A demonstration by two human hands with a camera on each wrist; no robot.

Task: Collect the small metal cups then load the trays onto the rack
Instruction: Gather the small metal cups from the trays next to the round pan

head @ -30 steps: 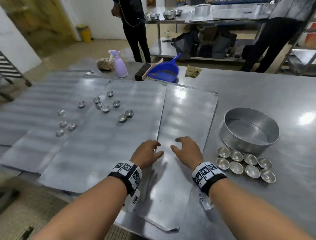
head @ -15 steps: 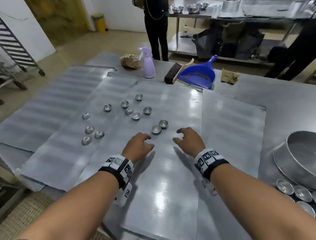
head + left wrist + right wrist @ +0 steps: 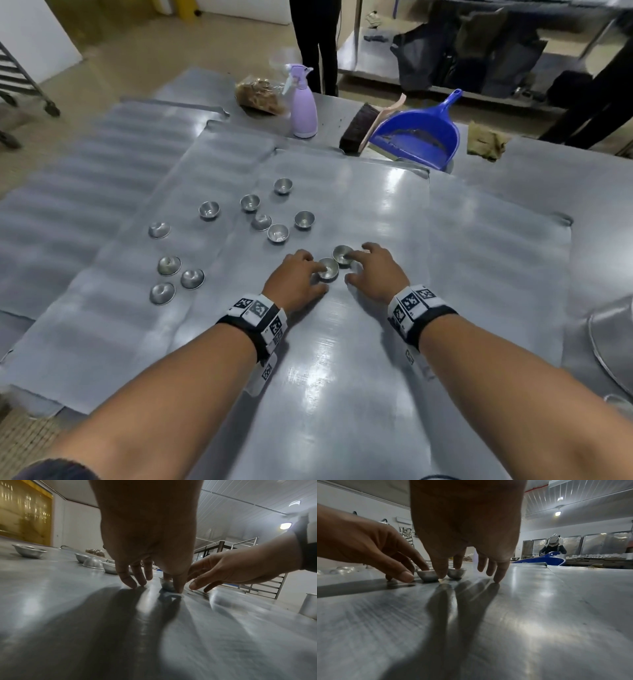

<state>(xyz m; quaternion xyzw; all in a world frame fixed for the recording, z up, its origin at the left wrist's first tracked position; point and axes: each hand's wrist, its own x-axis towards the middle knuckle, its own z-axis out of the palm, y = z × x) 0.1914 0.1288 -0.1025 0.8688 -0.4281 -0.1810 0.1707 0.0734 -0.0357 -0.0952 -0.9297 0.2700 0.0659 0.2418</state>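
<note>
Small metal cups lie scattered on flat metal trays (image 3: 342,370). My left hand (image 3: 320,275) pinches the nearest cup (image 3: 329,270) (image 3: 167,585) (image 3: 427,575) between thumb and forefinger. My right hand (image 3: 350,264) pinches the cup just behind it (image 3: 341,254) (image 3: 456,573), forefinger in the bowl and thumb in front. Both cups stand on the tray. Several more cups (image 3: 278,233) sit upright farther off. Others (image 3: 169,265) lie upside down at the left.
More flat trays (image 3: 85,178) overlap to the left. At the table's far side stand a purple spray bottle (image 3: 303,109), a brush (image 3: 356,128) and a blue dustpan (image 3: 418,137). A round pan (image 3: 613,339) shows at the right edge, a wheeled rack (image 3: 20,78) at far left. People (image 3: 315,41) stand beyond.
Both hands have moved forward and left across the tray to the two nearest cups and closed their fingers on them. The view has swung left, away from the round pan.
</note>
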